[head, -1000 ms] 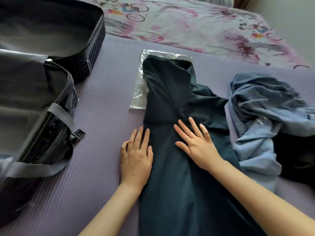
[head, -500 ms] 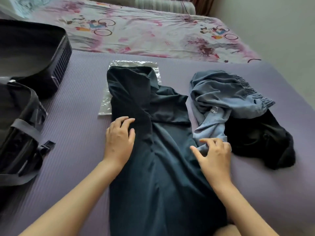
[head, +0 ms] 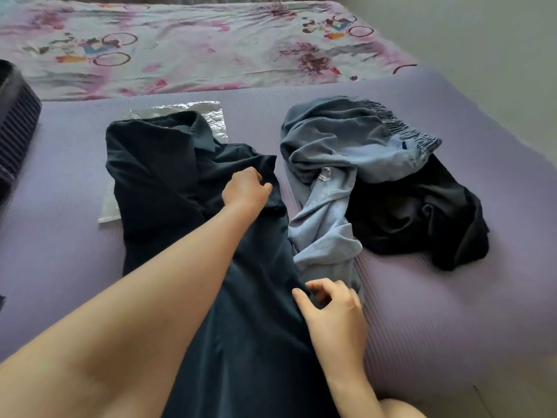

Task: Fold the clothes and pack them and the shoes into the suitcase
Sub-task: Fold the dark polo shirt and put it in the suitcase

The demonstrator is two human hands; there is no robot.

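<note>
My left hand [head: 247, 188] and right hand [head: 333, 312] pinch the right edge of the dark teal cloth garment [head: 156, 176], presumably to fold it inward.

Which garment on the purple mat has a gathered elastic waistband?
The light blue garment, crumpled between the dark teal garment and the black garment; its ruched waistband shows at its far right edge.
</note>
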